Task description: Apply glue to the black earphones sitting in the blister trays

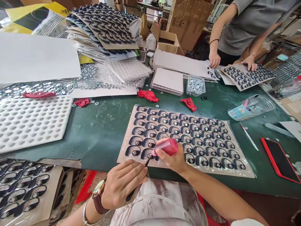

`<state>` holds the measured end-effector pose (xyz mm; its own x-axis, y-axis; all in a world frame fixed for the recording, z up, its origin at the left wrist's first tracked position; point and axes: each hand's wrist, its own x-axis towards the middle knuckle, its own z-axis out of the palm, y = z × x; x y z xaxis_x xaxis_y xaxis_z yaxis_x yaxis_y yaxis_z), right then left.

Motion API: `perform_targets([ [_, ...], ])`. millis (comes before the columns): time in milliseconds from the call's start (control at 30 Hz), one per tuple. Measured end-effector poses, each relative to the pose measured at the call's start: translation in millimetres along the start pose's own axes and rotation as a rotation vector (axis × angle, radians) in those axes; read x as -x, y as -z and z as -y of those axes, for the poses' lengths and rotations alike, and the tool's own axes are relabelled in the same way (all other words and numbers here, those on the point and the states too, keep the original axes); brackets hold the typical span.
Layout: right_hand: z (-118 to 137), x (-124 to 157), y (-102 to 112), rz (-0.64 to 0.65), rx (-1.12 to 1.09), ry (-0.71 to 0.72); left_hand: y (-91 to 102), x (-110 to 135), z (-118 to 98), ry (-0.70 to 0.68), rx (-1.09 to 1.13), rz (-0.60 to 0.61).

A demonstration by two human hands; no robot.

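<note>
A tan card sheet (124, 156) under clear film lies in front of me, bearing rows of black hook-shaped pieces (174, 129) with shiny round centres. My right hand (173, 160) is closed around a small red squeeze bottle (167, 146), tilted with its nozzle down at a piece in the nearest row, second from the left. My left hand (128, 180), with a watch on its wrist, is closed on a slim black pointed tool (147, 162). Its tip is beside that same piece. Most of the tool is hidden by the fingers, so its exact kind is unclear.
A white dimpled foam tray (35, 122) lies left, near loose metal washers (63, 86). Piled card sheets (103, 28) stand behind. Further right are a tub of washers (195, 85), a clear jar (251, 107) and a red-cased phone (279, 159). A co-worker (249, 28) handles sheets across the table.
</note>
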<state>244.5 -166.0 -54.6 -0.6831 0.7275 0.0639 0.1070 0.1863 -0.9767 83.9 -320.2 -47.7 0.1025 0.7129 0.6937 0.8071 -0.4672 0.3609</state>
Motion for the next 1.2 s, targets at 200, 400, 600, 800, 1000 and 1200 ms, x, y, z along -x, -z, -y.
perform_targets([
  [200,4,-2,-1,0.023,0.099,0.044,0.4,1,-1,0.029,0.026,0.003],
  [400,10,-3,-1,0.013,0.189,0.171,0.2,1,0,0.042,0.04,0.013],
  [600,13,-3,0,-0.049,0.333,0.309,0.5,-1,1,0.054,0.065,-0.004],
  [800,12,0,1,-0.063,0.319,0.279,1.0,0,2,0.055,0.077,0.005],
  [1000,11,1,2,-0.117,0.318,0.366,2.5,-3,3,0.056,0.075,0.015],
  [1200,13,-2,1,-0.12,0.346,0.376,4.7,-7,4,0.055,0.071,0.015],
])
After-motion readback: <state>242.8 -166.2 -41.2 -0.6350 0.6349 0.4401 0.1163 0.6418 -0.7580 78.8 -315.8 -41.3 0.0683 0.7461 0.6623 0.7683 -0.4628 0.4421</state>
